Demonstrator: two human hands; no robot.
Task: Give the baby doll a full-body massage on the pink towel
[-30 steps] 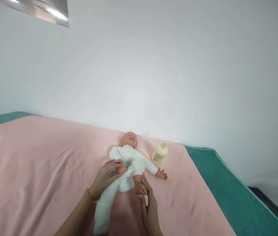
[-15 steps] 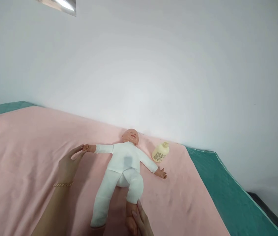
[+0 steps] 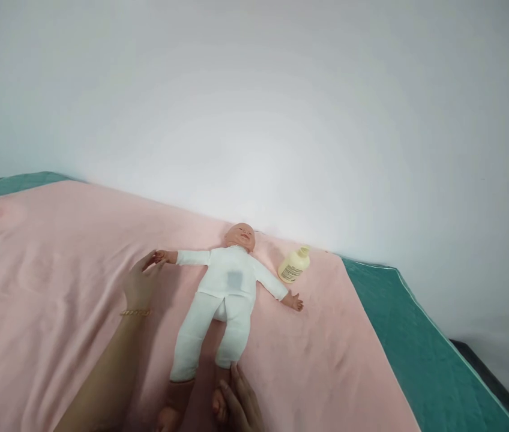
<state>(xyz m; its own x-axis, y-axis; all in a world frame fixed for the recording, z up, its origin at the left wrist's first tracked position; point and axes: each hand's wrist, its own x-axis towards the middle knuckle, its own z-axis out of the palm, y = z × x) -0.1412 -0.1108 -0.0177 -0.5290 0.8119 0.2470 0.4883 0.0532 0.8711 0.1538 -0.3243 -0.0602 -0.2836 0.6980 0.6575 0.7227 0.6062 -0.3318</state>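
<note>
A baby doll (image 3: 231,279) in a white cloth suit with a grey patch on its belly lies on its back, arms spread. My left hand (image 3: 141,282), with a gold bracelet on the wrist, pinches the doll's small hand on the left. At the bottom, my right hand (image 3: 243,399) is at the bare lower leg and foot of the doll's right-side leg, thumb near the foot and fingers along the leg's outer side. The doll's other foot (image 3: 171,414) is partly cut off by the frame's lower edge. Beside the doll's head and right-side arm stands a pale yellow bottle (image 3: 295,265) with printed text.
A pink cloth (image 3: 326,360) lies under the doll, with wrinkles at the left. Green quilted fabric (image 3: 398,318) shows past its right edge and at the far left. A white wall (image 3: 254,120) rises right behind the doll's head. A dark edge (image 3: 484,366) runs at the far right.
The doll's right-side leg has shifted left and straightened, with my right hand moving along with it. My left hand keeps the doll's hand. The view has tilted down slightly, and the bright opening above is gone.
</note>
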